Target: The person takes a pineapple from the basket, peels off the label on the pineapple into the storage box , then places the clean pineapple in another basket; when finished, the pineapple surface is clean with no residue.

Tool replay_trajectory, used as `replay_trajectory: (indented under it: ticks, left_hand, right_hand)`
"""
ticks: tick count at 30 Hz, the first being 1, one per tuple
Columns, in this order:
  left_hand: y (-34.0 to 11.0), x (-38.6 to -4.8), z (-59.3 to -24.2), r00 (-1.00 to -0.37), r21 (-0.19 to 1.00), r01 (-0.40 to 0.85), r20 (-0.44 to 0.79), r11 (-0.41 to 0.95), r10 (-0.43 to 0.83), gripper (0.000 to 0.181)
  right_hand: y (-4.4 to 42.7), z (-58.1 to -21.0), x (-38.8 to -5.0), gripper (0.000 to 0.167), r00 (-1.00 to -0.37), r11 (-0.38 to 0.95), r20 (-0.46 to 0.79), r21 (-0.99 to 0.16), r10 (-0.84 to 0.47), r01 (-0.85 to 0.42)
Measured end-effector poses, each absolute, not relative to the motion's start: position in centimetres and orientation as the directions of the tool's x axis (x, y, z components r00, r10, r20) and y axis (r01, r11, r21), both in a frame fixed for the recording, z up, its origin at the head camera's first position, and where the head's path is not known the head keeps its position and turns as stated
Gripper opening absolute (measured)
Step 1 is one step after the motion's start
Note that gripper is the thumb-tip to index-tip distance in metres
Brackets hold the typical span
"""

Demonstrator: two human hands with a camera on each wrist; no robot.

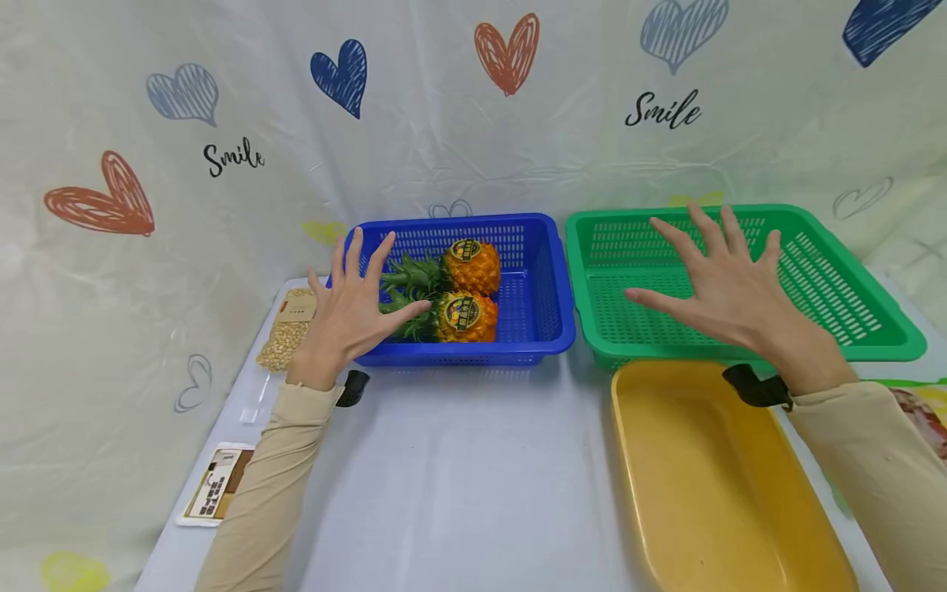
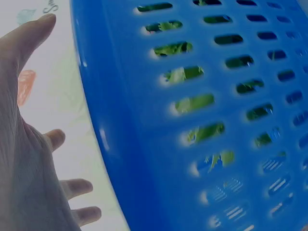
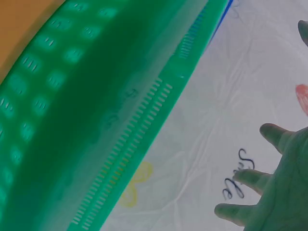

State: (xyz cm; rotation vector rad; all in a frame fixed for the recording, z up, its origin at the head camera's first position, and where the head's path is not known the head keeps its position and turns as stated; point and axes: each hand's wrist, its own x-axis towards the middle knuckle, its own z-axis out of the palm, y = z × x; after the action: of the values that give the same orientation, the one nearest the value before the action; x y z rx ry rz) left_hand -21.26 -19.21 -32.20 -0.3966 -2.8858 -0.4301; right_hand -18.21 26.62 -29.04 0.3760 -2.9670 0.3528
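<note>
A pale cloth [image 1: 422, 152] printed with hearts and "Smile" hangs at 12 o'clock, behind a white desk [image 1: 459, 477], whose bare middle is the centre of the clock here.

At 2 o'clock lies the green basket [image 1: 843, 271], slotted all round. At 3 o'clock is the yellow tub [image 1: 695, 460], its far end right at the green basket's near rim; whether the two touch I cannot tell. The blue basket [image 1: 521, 304] sits at 12 o'clock, just beside the green one.

Two beige sleeves [image 1: 255, 493] reach in, one from 7 o'clock, the other from 4. The right hand [image 1: 732, 288] is raised over the green basket, fingers spread, its grip released. The left hand [image 1: 346, 304] is at the blue basket's 9 o'clock end, its grip also released, fingers fanned; in the left wrist view they show apart from the blue wall.

Inside the blue basket lie two orange pineapples [image 1: 468, 316], side by side, one towards 12 o'clock and one towards 6, with leaves pointing to 9 and dark round labels facing up.

A bag [image 1: 284, 344] of pale beans lies at 10 o'clock, near the left hand. At 9 o'clock is a flat packet [image 1: 214, 485], partly covered by the left sleeve. Smallest are the black bands [image 1: 353, 388], one at each wrist.
</note>
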Motion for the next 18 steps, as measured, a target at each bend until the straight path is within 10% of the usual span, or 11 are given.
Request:
replay_trajectory:
  ticks: [18]
  left_hand:
    - [-25.0, -18.6, -34.4, -0.971, 0.467, 0.219, 0.188, 0.857, 0.146, 0.107]
  right_hand:
    - [16.8, -26.4, -17.1, 0.087, -0.839, 0.835, 0.208, -0.135, -0.503, -0.533]
